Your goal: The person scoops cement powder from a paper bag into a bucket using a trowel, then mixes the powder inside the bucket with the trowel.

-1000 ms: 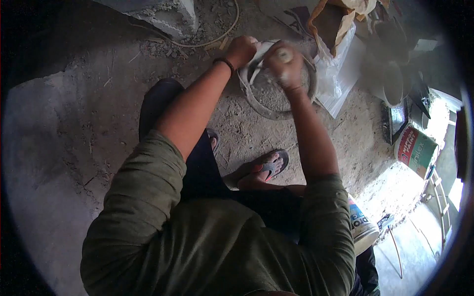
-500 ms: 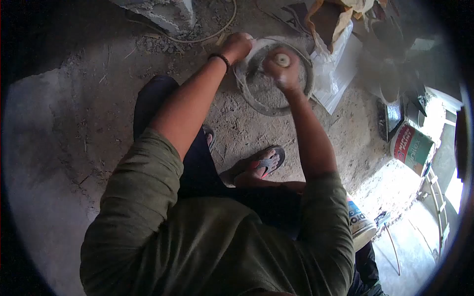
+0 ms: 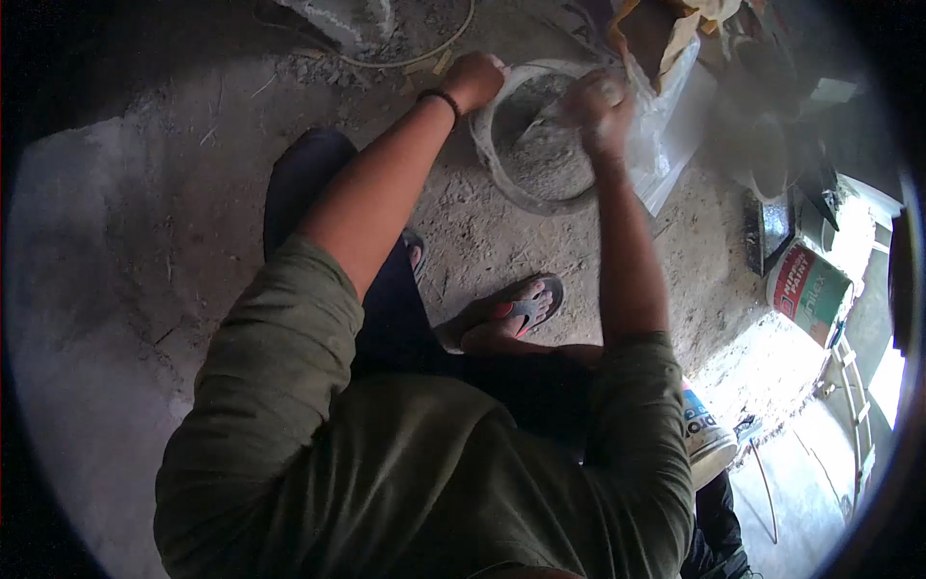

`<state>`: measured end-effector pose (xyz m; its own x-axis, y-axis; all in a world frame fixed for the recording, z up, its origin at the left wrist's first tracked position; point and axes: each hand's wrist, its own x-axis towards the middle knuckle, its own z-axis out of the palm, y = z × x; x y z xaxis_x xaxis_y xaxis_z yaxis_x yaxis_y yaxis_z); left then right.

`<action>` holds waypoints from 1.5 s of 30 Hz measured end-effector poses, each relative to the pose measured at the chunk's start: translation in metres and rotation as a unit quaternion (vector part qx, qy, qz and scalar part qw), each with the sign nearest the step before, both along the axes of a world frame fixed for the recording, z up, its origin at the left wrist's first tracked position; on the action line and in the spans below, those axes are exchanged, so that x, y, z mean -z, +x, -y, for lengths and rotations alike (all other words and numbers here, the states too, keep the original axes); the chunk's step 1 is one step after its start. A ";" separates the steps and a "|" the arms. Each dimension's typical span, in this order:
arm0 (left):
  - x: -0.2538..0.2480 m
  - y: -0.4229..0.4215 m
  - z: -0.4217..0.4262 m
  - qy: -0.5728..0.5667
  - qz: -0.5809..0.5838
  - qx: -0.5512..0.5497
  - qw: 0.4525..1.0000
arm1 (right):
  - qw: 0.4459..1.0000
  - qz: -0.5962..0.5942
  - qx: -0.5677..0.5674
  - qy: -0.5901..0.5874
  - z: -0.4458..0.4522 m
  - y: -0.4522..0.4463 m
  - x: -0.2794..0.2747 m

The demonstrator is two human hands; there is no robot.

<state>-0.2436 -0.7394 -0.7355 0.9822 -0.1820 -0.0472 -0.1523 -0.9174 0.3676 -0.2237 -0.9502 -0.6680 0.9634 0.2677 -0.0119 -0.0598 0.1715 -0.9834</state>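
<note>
A round, grey-crusted bucket (image 3: 526, 199) stands on the dirt floor in front of me, with grey mortar-like mix (image 3: 548, 166) inside. At its upper left rim, my left hand (image 3: 476, 82) is closed on the edge. My right hand (image 3: 598, 104), smeared by motion, is wrapped round the handle of a trowel over the bucket's right side. The trowel's blade (image 3: 546, 118) reaches down to the left into the bucket and is partly blurred.
A torn paper sack (image 3: 677, 48) and clear plastic sheeting (image 3: 666, 125) lie right of the bucket. A paint pail (image 3: 808, 292) is farther right, and a white tub (image 3: 709, 439) sits near my right elbow. My sandalled foot (image 3: 521, 309) is below the bucket.
My right hand has moved right with the trowel, from over the bucket's middle to its right rim. The bucket appears slightly higher in view, with my left hand still on its rim.
</note>
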 end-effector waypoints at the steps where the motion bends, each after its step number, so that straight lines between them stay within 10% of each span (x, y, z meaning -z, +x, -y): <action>1: -0.015 -0.002 0.003 -0.010 -0.018 -0.017 1.000 | 1.000 0.022 0.015 -0.012 -0.002 0.004 -0.019; 7: 0.024 0.010 -0.001 0.063 0.033 0.052 0.996 | 0.992 0.096 0.076 -0.036 -0.020 0.006 -0.009; 11: -0.013 -0.006 0.007 -0.108 -0.108 -0.172 0.973 | 0.993 -0.021 0.116 -0.005 -0.012 -0.009 0.025; 17: -0.019 -0.019 0.006 0.210 -0.072 0.134 0.966 | 0.990 0.069 0.125 -0.007 -0.003 0.012 -0.063; 20: 0.017 -0.021 -0.001 -0.097 -0.227 -0.088 0.965 | 0.969 0.068 0.228 -0.070 0.000 0.006 0.057; 27: -0.062 -0.026 -0.017 -0.238 -0.535 -0.112 0.803 | 0.964 0.021 0.262 0.033 -0.006 -0.013 -0.052; 30: -0.090 -0.013 -0.007 -0.122 -0.417 -0.084 0.897 | 0.950 0.074 0.297 0.066 -0.006 -0.016 -0.057; 31: -0.039 -0.005 -0.011 -0.012 -0.218 0.053 0.974 | 0.944 0.076 0.310 0.082 -0.015 -0.021 -0.037; 34: -0.023 -0.002 0.015 -0.181 -0.087 -0.079 0.976 | 0.953 0.068 0.282 -0.091 -0.022 -0.054 0.029; 45: -0.033 0.010 0.009 -0.164 -0.160 -0.018 0.973 | 0.933 0.152 0.322 0.040 -0.022 -0.034 -0.052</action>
